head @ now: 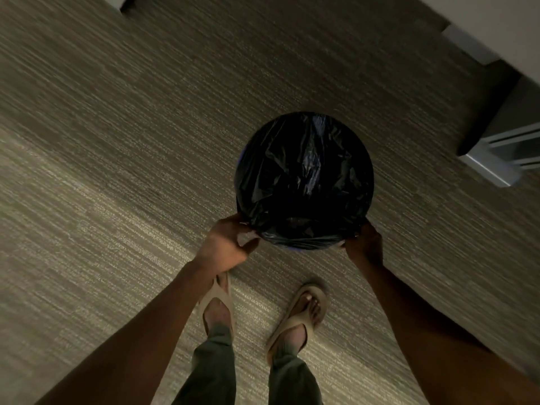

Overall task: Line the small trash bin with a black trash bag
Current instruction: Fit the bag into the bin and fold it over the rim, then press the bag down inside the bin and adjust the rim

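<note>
A small round trash bin (241,159), of which only a thin blue edge shows, stands on the carpet in front of my feet. A black trash bag (304,176) hangs crinkled inside it and is folded out over the whole rim. My left hand (225,247) pinches the bag's edge at the near left of the rim. My right hand (365,241) grips the bag's edge at the near right. The bin's walls are hidden under the plastic.
Striped grey-beige carpet (117,171) covers the floor. My two feet in tan flip-flops (301,314) stand just behind the bin. A grey metal furniture base (491,168) sits to the right, with a pale wall or cabinet (496,21) at top right.
</note>
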`<state>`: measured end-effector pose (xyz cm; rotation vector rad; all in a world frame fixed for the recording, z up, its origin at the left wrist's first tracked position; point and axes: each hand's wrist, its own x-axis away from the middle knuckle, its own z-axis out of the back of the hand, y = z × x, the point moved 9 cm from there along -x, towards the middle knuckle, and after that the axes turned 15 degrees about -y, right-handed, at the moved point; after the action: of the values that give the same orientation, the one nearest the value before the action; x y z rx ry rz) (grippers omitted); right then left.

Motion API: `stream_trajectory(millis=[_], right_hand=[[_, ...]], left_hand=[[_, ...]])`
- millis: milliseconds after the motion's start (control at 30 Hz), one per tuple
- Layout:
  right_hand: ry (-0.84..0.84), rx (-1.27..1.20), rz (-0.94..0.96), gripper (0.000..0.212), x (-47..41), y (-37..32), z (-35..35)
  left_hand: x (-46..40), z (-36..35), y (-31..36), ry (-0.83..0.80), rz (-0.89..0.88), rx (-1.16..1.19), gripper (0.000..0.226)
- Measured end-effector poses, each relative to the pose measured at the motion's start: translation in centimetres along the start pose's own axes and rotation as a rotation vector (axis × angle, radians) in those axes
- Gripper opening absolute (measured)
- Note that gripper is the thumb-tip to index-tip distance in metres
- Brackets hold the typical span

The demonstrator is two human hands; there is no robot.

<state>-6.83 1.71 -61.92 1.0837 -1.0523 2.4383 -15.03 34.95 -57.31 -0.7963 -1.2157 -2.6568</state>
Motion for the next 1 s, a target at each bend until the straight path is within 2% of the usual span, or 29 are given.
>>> stream_trajectory(millis=[100, 200, 267, 333, 367, 400, 467, 500, 533, 600, 667, 733, 800, 933, 967, 1000], right_hand=[[-0.035, 0.001, -0.024, 0.049, 0.9, 0.6, -1.0], [-0.108, -0.007, -0.04, 0.051, 1.9, 1.5, -2.6], [-0.124, 0.101, -0.043, 0.053, 2.6, 1.9, -3.5], [-0.103, 0.182, -0.029, 0.051, 2.9, 1.9, -3.9], [-0.088, 0.152, -0.02, 0.047, 3.0, 1.7, -3.9], [-0.066, 0.032, -0.024, 0.042, 2.8, 1.6, -3.6], [0.006, -0.437, -0.082, 0.034, 2.7, 1.8, -3.1], [0.099, -0.651, -0.131, 0.031, 2.8, 2.0, -2.3], [0.217, -0.785, -0.171, 0.026, 3.0, 2.3, -1.3], [0.418, -0.73, -0.182, 0.018, 3.8, 1.8, 1.2], [0.445, -0.531, -0.051, 0.031, 3.9, -0.4, 3.2], [0.288, -0.413, 0.096, 0.05, 2.7, -3.1, 3.1], [0.135, -0.302, 0.157, 0.057, 1.4, -5.1, 2.1], [0.063, -0.221, 0.127, 0.061, 0.1, -5.7, 1.5], [0.071, -0.199, 0.108, 0.063, 0.1, -5.6, 1.7], [0.12, -0.148, 0.105, 0.065, 0.5, -5.8, 2.3]], left_hand=[[1.0, -2.2, 1.2, -0.047, -0.099, -0.223, 0.037], [2.2, -4.8, 1.7, -0.178, -0.155, -0.385, 0.058], [2.4, -5.2, 1.7, -0.222, -0.148, -0.398, 0.068], [2.5, -4.4, 1.4, -0.191, -0.099, -0.333, 0.059], [2.4, -3.2, 1.1, -0.115, -0.041, -0.226, 0.047], [2.4, -1.6, 0.2, -0.003, 0.059, -0.02, 0.034], [2.9, 1.4, -2.2, 0.271, 0.292, 0.464, 0.021], [3.3, 2.7, -2.7, 0.416, 0.349, 0.574, 0.02], [3.5, 4.3, -2.4, 0.535, 0.359, 0.562, 0.018], [2.9, 7.5, 0.1, 0.642, 0.256, 0.36, 0.014], [-0.1, 8.0, 2.5, 0.509, 0.112, 0.201, 0.031], [-3.7, 6.2, 3.1, 0.237, 0.116, 0.234, 0.055], [-6.2, 4.7, 2.7, 0.096, 0.174, 0.366, 0.067], [-8.8, 4.5, -0.2, 0.116, 0.339, 0.715, 0.055], [-8.9, 5.0, -0.9, 0.143, 0.405, 0.667, 0.057], [-8.6, 6.1, -1.2, 0.211, 0.462, 0.512, 0.057]])
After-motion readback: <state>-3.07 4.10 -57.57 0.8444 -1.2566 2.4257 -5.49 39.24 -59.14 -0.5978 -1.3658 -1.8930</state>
